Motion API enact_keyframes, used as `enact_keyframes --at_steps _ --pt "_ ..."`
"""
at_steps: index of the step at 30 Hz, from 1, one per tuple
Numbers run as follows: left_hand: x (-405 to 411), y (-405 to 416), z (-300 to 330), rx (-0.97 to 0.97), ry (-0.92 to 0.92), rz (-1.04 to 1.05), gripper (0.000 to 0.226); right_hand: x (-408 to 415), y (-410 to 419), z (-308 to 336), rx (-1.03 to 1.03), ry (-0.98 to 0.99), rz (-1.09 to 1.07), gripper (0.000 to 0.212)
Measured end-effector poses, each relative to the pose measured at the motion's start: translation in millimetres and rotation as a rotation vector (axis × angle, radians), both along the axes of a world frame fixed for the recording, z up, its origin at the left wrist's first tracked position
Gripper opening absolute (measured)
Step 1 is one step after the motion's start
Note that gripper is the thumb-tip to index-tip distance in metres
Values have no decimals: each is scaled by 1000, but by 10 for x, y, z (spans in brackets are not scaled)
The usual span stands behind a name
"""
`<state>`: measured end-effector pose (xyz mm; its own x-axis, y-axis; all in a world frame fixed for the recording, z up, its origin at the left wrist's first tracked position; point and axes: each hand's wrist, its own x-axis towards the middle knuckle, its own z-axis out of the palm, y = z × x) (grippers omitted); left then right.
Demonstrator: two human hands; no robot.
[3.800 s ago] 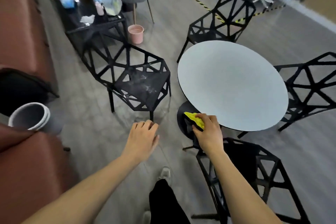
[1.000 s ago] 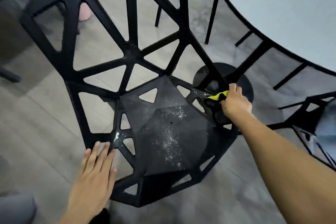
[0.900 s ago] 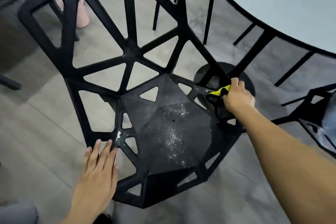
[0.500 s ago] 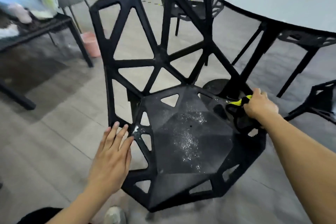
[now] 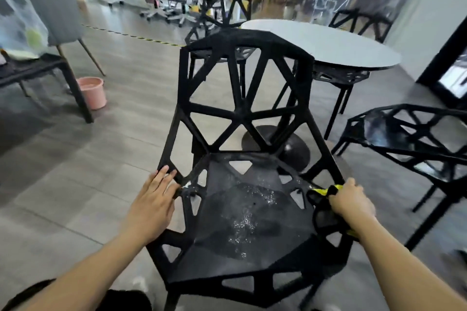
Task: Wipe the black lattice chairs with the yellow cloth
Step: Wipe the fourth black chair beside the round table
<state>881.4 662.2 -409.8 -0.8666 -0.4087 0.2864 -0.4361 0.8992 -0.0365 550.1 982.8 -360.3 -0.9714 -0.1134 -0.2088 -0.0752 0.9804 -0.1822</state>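
While the black lattice chair [image 5: 242,159] stands directly in front of the person, with its tall openwork back upright and its solid seat panel facing the camera, the yellow cloth [image 5: 326,190] sits at the seat's right edge, bunched under the right hand [image 5: 350,203]. That hand curls its fingers round the cloth and the chair's right rim together, so only a small yellow fold shows beside the knuckles, with another scrap of yellow below the wrist. Whitish specks and smears [image 5: 249,212] are scattered over the middle of the seat panel, and a paler smudge lies at its left corner near the left hand [image 5: 154,203]. The left hand lies flat with straight fingers on the seat's left rim, its fingertips reaching the strut where the back meets the seat; it grips nothing.

Behind the chair's back stands a round pale surface [image 5: 321,43] on a black pedestal whose domed base [image 5: 290,146] shows through the lattice. A second lattice chair [image 5: 409,139] stands to the right, well apart from the first, and two more [image 5: 222,20] [image 5: 364,23] stand on the far side of the round surface. To the left, on the grey wood-look floor [image 5: 75,171], a pink bucket [image 5: 92,92] sits beside the leg of a dark bench [image 5: 38,70], with a grey upholstered chair [image 5: 58,7] behind it. The far background is blurred.
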Motion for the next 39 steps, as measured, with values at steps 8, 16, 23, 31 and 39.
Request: enact_keyframes --at_steps 8,16,23,31,39 --pt "118 237 110 116 81 -8 41 495 388 47 26 -85 -166 51" --pt "83 369 108 168 97 1 40 770 715 80 14 -148 -146 41" --pt "-96 521 156 126 99 129 34 539 838 447 40 -230 -50 55" --pt "-990 317 966 93 277 27 36 -75 -148 1887 -744 178 141 12" --pt "-2481 -339 2175 -101 584 -59 45 -646 -1452 2607 -1046 905 443 26"
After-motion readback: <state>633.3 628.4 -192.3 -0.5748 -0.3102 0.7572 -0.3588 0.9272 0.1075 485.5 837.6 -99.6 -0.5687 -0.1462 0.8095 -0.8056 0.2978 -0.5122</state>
